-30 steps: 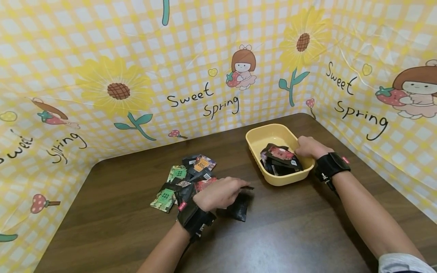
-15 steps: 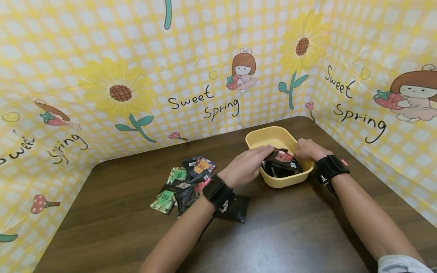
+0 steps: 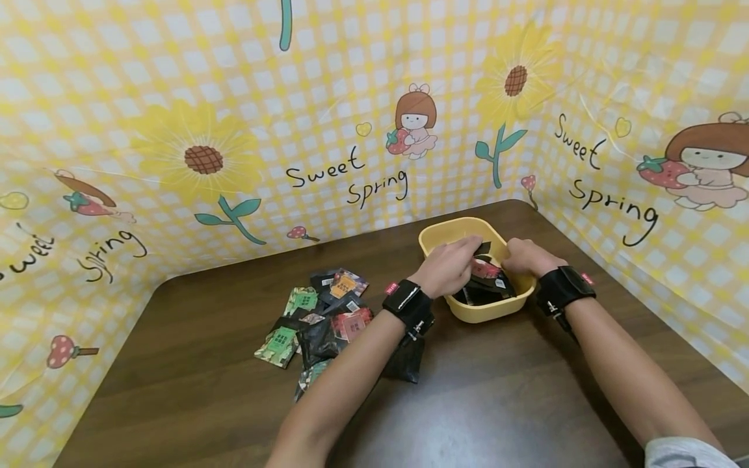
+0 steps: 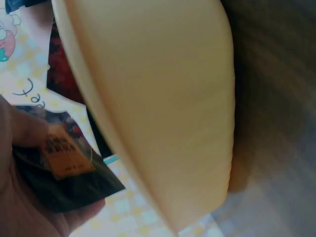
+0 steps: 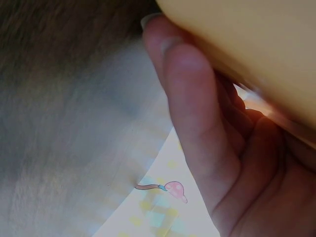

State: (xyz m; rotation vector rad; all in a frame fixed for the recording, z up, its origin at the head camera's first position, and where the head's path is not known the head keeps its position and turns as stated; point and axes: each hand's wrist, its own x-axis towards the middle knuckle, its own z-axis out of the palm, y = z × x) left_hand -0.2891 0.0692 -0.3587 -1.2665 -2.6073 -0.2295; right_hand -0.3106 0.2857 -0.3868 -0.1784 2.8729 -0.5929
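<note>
My left hand (image 3: pixel 447 268) reaches over the left rim of a yellow plastic basin (image 3: pixel 490 314). Between thumb and fingers it pinches a small black sachet with an orange label (image 4: pixel 69 160), seen beside the basin's wall in the left wrist view. Several dark sachets (image 3: pixel 486 287) lie inside the basin, one with a red label on top. On the basin's right side, my right hand (image 3: pixel 529 255) grips the rim; in the right wrist view its fingers (image 5: pixel 190 94) lie against the outer wall.
A loose pile of sachets with green, orange and red labels (image 3: pixel 351 323) lies left of the basin on the brown wooden table (image 3: pixel 193 383). Another black sachet (image 3: pixel 406 359) lies partly behind my left forearm. A yellow checked cloth (image 3: pixel 328 84) hangs behind the table.
My left hand has moved right and away from me, from the sachet pile to over the basin, carrying a sachet. My right hand has stayed on the basin's rim.
</note>
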